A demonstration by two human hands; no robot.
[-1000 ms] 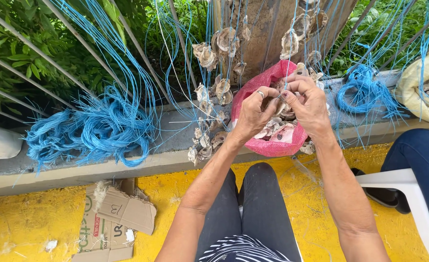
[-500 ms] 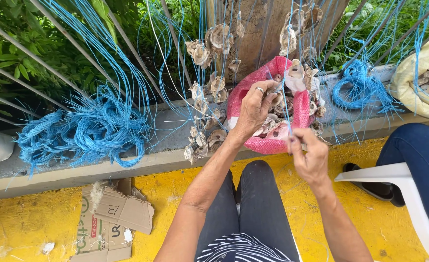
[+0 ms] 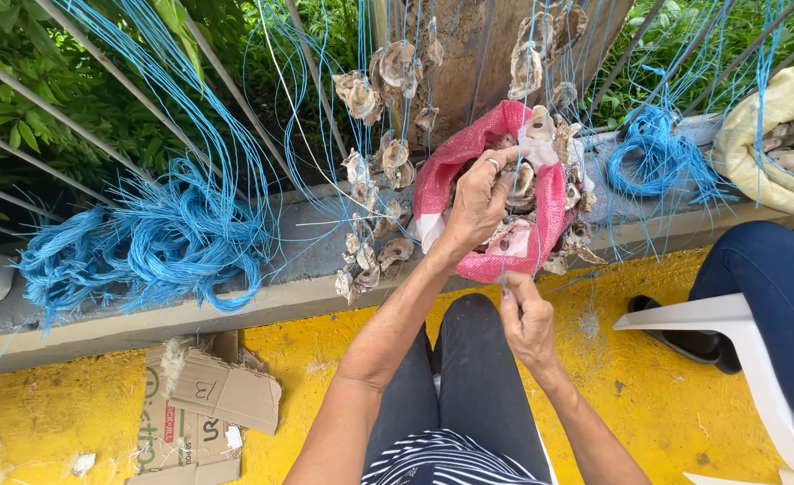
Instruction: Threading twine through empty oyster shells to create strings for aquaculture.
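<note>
My left hand (image 3: 479, 199), with a ring on one finger, reaches into a pink mesh sack (image 3: 455, 171) full of grey oyster shells (image 3: 521, 184) and grips a shell at the sack's mouth. Below it, over my dark-trousered knees, my right hand (image 3: 524, 316) pinches a thin blue string (image 3: 510, 256) that runs up towards the sack. Several shells threaded on blue strings (image 3: 368, 211) hang to the left of the sack, in front of a tree trunk (image 3: 469, 54).
A heap of blue cord (image 3: 145, 247) lies on the grey concrete ledge (image 3: 298, 238) at left, another bundle of blue cord (image 3: 657, 157) at right. A yellow sack of shells (image 3: 779, 144), a white plastic chair (image 3: 738, 350) with a seated person's leg (image 3: 774, 296), torn cardboard (image 3: 208, 400) on the yellow floor.
My right hand has dropped from the sack down to my knees, drawing the blue string with it. My left hand stays at the sack's mouth.
</note>
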